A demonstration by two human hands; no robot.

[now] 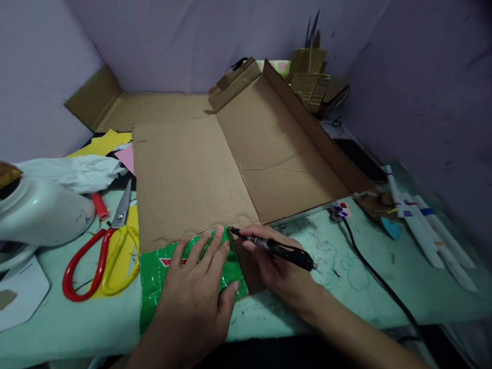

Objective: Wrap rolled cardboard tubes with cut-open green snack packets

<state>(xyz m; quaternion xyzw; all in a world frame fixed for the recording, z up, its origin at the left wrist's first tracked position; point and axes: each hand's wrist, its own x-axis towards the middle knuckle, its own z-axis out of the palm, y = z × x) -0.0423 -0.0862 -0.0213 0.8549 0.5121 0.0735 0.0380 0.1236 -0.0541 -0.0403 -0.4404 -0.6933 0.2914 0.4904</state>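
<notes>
My left hand point(199, 287) lies with its fingers spread on a shiny green wrapper point(153, 289), pressing it against the near edge of an unfolded cardboard box point(180, 176). In my right hand point(284, 264) is a black pen point(281, 249), gripped between thumb and fingers. The pen's tip touches down at the wrapper's upper right corner, beside my left fingertips. A strip of cardboard shows to the right of the wrapper, partly covered by my right hand. Part of the wrapper is hidden under my left hand.
Scissors point(86, 265) with one red and one yellow handle lie at left, near a white jug-like container point(47, 207). On the right are a black cable point(366, 266) and several white marker-like sticks point(422, 220). A cardboard holder point(308, 75) with thin sticks stands behind.
</notes>
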